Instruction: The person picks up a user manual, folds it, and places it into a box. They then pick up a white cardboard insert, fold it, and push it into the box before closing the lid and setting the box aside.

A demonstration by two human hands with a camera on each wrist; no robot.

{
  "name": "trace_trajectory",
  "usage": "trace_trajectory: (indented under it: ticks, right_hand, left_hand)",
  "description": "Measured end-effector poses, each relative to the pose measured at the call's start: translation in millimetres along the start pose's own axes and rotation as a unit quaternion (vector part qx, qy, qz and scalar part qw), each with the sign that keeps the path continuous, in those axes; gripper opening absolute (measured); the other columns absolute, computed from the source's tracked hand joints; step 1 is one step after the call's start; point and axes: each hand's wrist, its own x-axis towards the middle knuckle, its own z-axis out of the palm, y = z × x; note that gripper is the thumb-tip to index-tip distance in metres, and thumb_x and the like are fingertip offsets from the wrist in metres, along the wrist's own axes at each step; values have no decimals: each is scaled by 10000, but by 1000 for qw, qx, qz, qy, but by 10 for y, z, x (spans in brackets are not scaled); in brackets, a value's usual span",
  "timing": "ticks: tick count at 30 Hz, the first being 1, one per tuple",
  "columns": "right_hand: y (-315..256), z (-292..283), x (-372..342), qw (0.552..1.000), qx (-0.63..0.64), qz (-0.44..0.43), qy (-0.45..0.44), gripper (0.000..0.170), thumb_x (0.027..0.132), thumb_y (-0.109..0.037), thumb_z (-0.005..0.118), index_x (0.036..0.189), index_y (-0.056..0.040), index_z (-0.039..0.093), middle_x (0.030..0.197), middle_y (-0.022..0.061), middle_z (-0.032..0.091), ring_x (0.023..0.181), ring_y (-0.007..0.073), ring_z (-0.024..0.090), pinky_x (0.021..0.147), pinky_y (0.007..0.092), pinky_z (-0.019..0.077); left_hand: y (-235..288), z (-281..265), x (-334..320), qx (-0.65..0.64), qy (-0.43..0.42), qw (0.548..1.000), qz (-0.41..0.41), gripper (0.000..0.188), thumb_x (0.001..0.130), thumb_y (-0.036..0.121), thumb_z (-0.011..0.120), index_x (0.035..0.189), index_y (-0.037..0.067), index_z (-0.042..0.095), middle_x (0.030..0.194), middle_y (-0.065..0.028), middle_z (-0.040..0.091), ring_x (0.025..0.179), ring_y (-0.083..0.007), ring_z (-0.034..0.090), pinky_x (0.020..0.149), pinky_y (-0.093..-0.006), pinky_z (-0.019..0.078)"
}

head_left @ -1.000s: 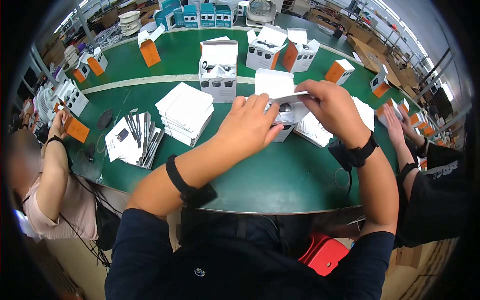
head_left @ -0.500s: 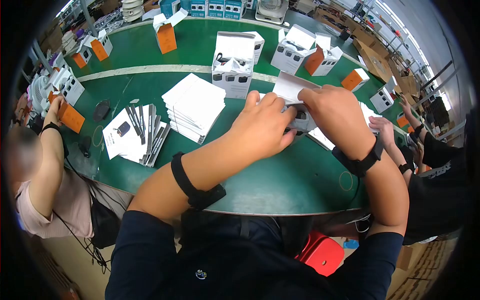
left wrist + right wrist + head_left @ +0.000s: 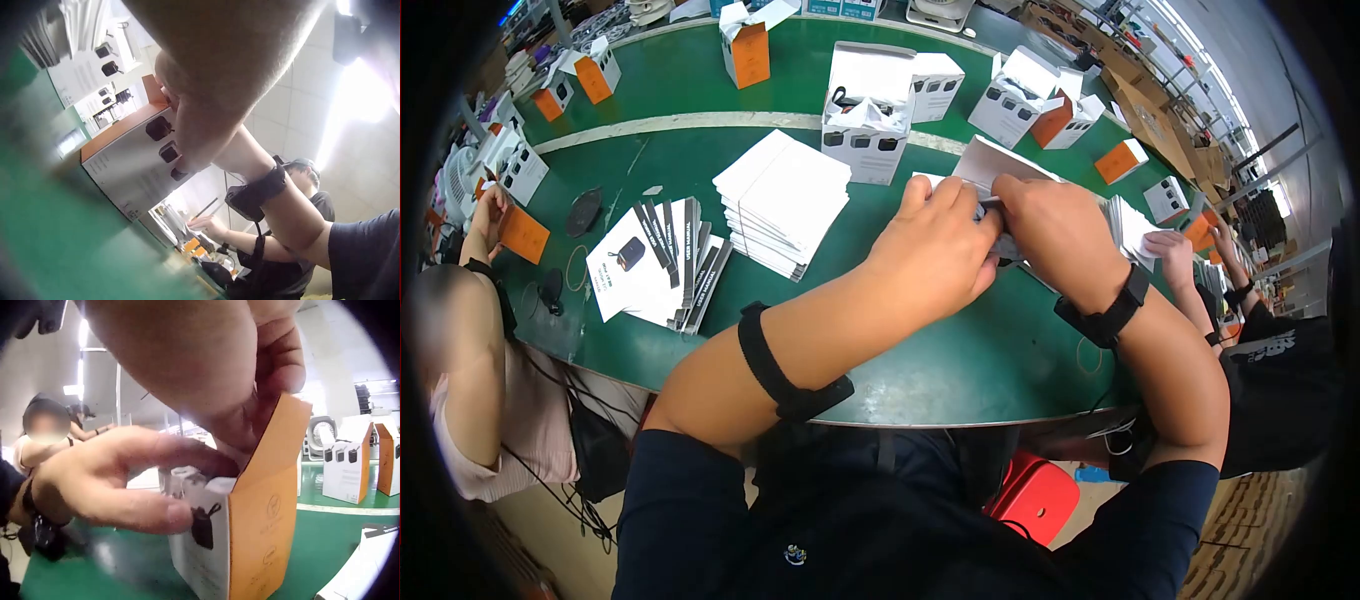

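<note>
In the right wrist view, an orange-and-white product box (image 3: pixel 262 531) stands on the green table with its top open and an orange side flap raised. My left hand (image 3: pixel 930 240) grips it at the rim, thumb against the printed face and fingers over the opening. My right hand (image 3: pixel 1065 225) reaches down into the top with bent fingers; its fingertips are hidden, and I cannot tell what they hold. Some white wrapping and a grey item show at the mouth. The left wrist view shows the box's side, printed with small black devices.
A stack of white booklets (image 3: pixel 780 205) and fanned user manuals (image 3: pixel 662 262) lie left of the box. Behind stands an open white box (image 3: pixel 865 150) with a cable inside. More boxes line the far side. People work at both ends; another person's hand (image 3: pixel 1172 258) is at papers on the right.
The white piece my right hand held at the top is out of sight, and that hand has moved down into the box. My left hand stays at the rim. The head view has shifted.
</note>
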Motion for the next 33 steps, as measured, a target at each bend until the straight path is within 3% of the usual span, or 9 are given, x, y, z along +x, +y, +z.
trace_trajectory:
  ticks: [7,14,18,20,21,23,26,28,33]
  right_hand:
    - [63,-222,127,997,-38,-19,-71,127,906,-181,639,889,-66,689,780,161,704,772,374,703,682,487,551]
    - [123,-77,299,990,13,6,-143,150,912,-133,588,899,-38,704,861,179,719,851,391,698,748,485,550]
    - [90,-346,402,963,77,46,-255,163,923,-117,586,933,-21,718,896,195,732,872,385,706,766,474,553]
    - [82,-435,427,911,234,145,-307,178,918,-169,610,939,-10,686,847,212,693,844,421,670,731,486,528]
    - [103,-375,407,910,236,146,-309,178,918,-169,610,939,-10,686,847,212,693,844,421,670,731,486,528]
    - [157,-208,325,977,103,26,-186,174,924,-147,591,923,-35,723,869,198,721,861,394,693,763,477,547]
    - [216,-101,313,979,88,-1,-182,171,919,-153,597,903,-35,719,842,200,711,833,400,686,753,475,543]
    - [194,-173,430,954,109,44,-274,167,903,-159,623,928,-33,730,834,198,716,820,387,694,748,455,550]
    - [262,76,412,960,122,47,-247,200,911,-136,576,899,12,709,815,217,706,771,382,683,722,464,527]
  left_hand:
    - [-56,-8,-5,-12,12,1000,4,392,877,311,747,1190,77,709,1199,-133,586,1233,-280,537,1015,-504,361]
    - [-60,-87,24,-25,-13,1000,-2,318,910,275,730,1152,68,722,1227,-139,543,1227,-298,539,1039,-529,384]
    - [-55,-93,39,1,-37,999,6,298,918,253,722,1145,61,721,1207,-145,537,1220,-317,541,1015,-517,450]
    - [-67,-54,41,15,-22,999,18,295,920,244,718,1151,60,721,1200,-147,537,1217,-322,542,1014,-527,459]
    - [-63,-48,35,29,-5,999,24,292,923,234,713,1157,60,721,1193,-148,537,1215,-327,544,1014,-536,467]
    - [-57,-55,26,27,-26,999,22,289,925,225,709,1162,59,720,1187,-151,538,1212,-332,546,1026,-528,463]
    - [-61,-94,38,18,-54,998,21,299,930,210,702,1186,55,716,1196,-167,538,1216,-349,546,1053,-510,455]
    - [-57,-126,43,4,-67,997,29,311,933,205,698,1204,52,712,1210,-180,538,1221,-360,545,1068,-499,451]
    - [-63,-227,72,-51,-74,995,35,347,942,200,691,1263,70,700,1323,-245,514,1263,-421,525,1068,-470,461]
